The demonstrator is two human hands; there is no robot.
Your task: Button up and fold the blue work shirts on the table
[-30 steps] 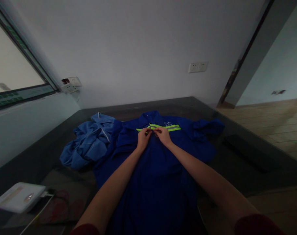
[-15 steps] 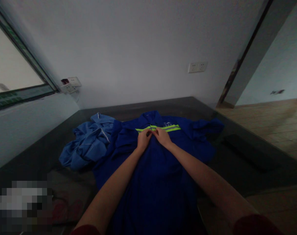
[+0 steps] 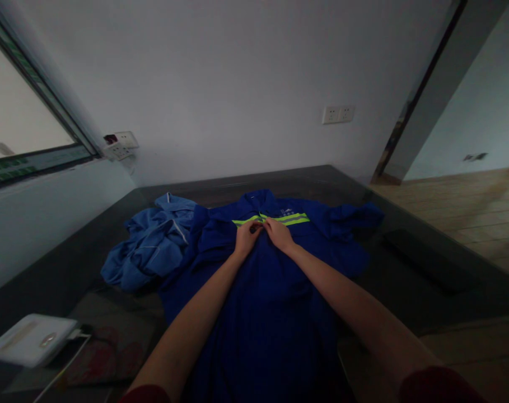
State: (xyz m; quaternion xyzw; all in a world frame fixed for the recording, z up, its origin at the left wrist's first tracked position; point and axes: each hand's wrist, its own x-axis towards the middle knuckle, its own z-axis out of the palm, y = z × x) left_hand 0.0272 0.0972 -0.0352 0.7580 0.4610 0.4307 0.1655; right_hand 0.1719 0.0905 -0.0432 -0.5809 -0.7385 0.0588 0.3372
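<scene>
Both hands, left hand (image 3: 246, 237) and right hand (image 3: 279, 234), pinch our dark blue shirt (image 3: 271, 291) at its yellow stripe (image 3: 275, 219).

Royal-blue shirt (image 3: 262, 302) with neon yellow-green chest stripe (image 3: 294, 219), paler blue garment (image 3: 151, 246), dark grey table (image 3: 405, 280), white device (image 3: 29, 338)

Left hand (image 3: 246, 238) and right hand (image 3: 280, 235) slightly closer together on the blue shirt (image 3: 271, 302), under its yellow stripe (image 3: 294, 219).

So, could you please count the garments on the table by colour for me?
Dark blue garment: 1
Light blue garment: 1
Total: 2
</scene>
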